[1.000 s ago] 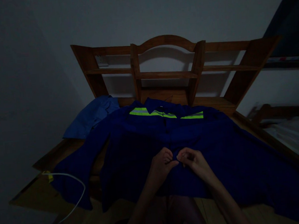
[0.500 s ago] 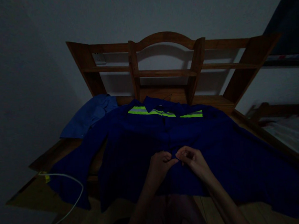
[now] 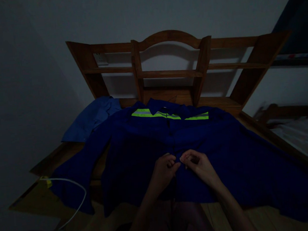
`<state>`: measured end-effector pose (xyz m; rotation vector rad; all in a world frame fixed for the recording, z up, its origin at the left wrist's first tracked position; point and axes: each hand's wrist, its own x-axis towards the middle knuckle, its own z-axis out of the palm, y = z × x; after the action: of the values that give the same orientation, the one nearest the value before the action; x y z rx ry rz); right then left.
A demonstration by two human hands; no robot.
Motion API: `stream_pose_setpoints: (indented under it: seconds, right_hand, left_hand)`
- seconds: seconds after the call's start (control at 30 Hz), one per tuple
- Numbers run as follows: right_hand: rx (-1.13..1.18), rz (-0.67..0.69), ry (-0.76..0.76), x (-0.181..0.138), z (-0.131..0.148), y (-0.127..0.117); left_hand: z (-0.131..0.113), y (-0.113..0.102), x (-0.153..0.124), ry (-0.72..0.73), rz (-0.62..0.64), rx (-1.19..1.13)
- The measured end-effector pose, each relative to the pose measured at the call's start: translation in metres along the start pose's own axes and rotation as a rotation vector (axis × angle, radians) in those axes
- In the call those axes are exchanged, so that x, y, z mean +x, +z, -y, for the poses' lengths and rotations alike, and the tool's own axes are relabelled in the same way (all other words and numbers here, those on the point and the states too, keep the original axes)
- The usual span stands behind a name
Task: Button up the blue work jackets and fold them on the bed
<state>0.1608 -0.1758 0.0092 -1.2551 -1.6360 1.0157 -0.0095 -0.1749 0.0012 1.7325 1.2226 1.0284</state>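
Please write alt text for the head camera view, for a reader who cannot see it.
In dim light, the left hand and right hand pinch the front opening of a dark blue work jacket with yellow reflective stripes, spread flat on a wooden bed. A lighter blue garment lies behind it; a white cable curls at left.

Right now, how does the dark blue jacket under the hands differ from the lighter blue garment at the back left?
The dark blue jacket lies spread out flat, sleeves out; the lighter blue garment lies bunched in a heap. The jacket bears yellow-green reflective stripes near its collar; the garment shows none. The left hand and right hand pinch the jacket's front; nothing touches the garment. Both are blue cloth lying on the same wooden surface.
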Motion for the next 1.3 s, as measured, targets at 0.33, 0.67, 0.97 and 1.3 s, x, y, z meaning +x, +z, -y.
stream_pose_setpoints:
  seconds: [0.33, 0.67, 0.97, 1.3]
  right_hand:
    - [-0.024, -0.017, -0.002, 0.002, -0.001, 0.001]
    - [0.021, 0.037, 0.017, 0.004, -0.009, 0.000]
    - [0.196, 0.163, 0.099, 0.016, -0.003, -0.008]
    - [0.199, -0.003, -0.031, 0.010, 0.003, -0.008]
  left_hand:
    - [0.003, 0.001, -0.002, 0.058, -0.031, -0.018]
    - [0.003, 0.003, -0.004, 0.070, -0.041, 0.090]
    - [0.000, 0.002, -0.004, 0.108, -0.046, 0.148]
    - [-0.003, 0.007, 0.000, 0.081, -0.109, 0.163]
